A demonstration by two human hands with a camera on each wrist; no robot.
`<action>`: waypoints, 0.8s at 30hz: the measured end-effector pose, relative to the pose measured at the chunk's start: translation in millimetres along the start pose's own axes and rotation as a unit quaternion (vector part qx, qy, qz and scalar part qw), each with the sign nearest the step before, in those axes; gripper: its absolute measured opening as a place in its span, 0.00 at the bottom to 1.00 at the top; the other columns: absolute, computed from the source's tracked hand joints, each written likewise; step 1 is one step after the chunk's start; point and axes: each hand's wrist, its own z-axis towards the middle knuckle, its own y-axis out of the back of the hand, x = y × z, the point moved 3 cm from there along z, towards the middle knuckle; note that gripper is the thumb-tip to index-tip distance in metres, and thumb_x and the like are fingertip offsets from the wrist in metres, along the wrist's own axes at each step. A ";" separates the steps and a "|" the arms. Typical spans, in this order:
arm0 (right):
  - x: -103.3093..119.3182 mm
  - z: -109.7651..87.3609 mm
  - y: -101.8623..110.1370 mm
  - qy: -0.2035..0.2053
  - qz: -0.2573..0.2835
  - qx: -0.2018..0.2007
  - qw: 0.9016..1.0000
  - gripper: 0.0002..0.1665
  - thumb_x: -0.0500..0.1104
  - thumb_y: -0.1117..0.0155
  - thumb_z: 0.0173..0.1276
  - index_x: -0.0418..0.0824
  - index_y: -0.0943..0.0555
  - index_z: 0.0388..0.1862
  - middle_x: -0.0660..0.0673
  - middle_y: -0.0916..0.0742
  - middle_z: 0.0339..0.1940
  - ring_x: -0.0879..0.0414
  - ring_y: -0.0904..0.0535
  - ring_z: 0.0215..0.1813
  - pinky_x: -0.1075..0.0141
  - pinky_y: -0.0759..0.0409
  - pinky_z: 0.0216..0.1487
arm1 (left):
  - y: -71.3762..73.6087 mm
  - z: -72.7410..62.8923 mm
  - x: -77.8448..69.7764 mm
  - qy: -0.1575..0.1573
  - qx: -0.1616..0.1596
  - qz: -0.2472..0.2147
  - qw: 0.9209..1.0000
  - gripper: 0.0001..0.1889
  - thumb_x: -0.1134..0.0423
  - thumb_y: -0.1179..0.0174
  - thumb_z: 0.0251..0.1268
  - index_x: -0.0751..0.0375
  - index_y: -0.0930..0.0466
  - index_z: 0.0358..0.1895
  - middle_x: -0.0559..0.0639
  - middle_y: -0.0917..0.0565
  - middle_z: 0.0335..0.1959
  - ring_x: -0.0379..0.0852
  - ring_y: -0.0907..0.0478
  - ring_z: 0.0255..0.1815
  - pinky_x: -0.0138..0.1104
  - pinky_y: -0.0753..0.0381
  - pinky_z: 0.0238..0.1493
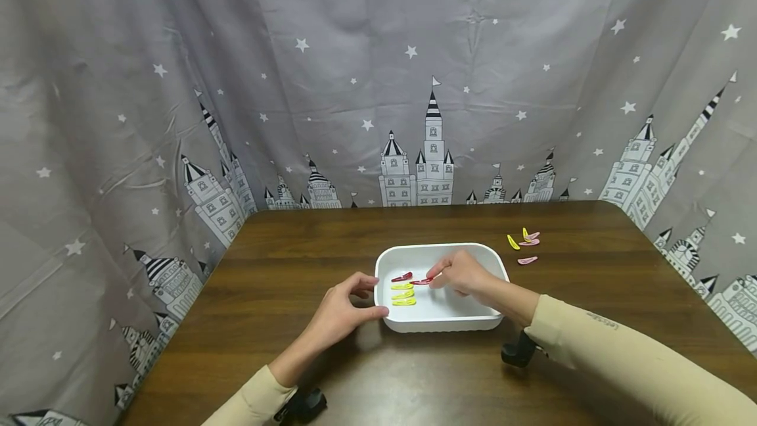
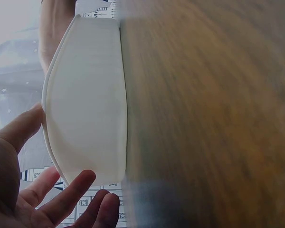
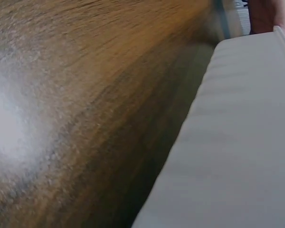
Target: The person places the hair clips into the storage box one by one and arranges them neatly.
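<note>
A white rectangular tray (image 1: 442,325) stands on the table. At its left end my left hand (image 1: 342,311) touches the rim, thumb and fingers spread apart. The left wrist view shows that thumb (image 2: 26,126) against the rim and the other fingers loosely bent beside the tray wall. Inside the tray, my right hand (image 1: 464,275) pinches the right end of a red hair clip (image 1: 421,281). Left of it lies another red hair clip (image 1: 402,277), above a column of three yellow hair clips (image 1: 403,294). The tray wall (image 3: 237,133) hides the right fingers in the right wrist view.
Beyond the tray's right end, several loose hair clips lie on the brown wooden table (image 1: 307,242): yellow clips (image 1: 512,242) and pink clips (image 1: 527,260). A grey curtain (image 1: 331,84) with castles and stars hangs behind the table and along its sides.
</note>
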 end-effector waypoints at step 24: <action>-6.6 3.3 -22.8 0.035 -0.049 0.092 0.994 0.07 0.33 0.27 0.55 0.40 0.11 0.34 0.50 0.21 0.15 0.61 0.43 0.10 0.70 0.44 0.14 | 0.0 0.7 1.7 -0.005 0.005 -0.001 1.000 0.28 0.48 0.21 0.48 0.53 0.17 0.53 0.48 0.13 0.49 0.47 0.17 0.49 0.49 0.21 0.52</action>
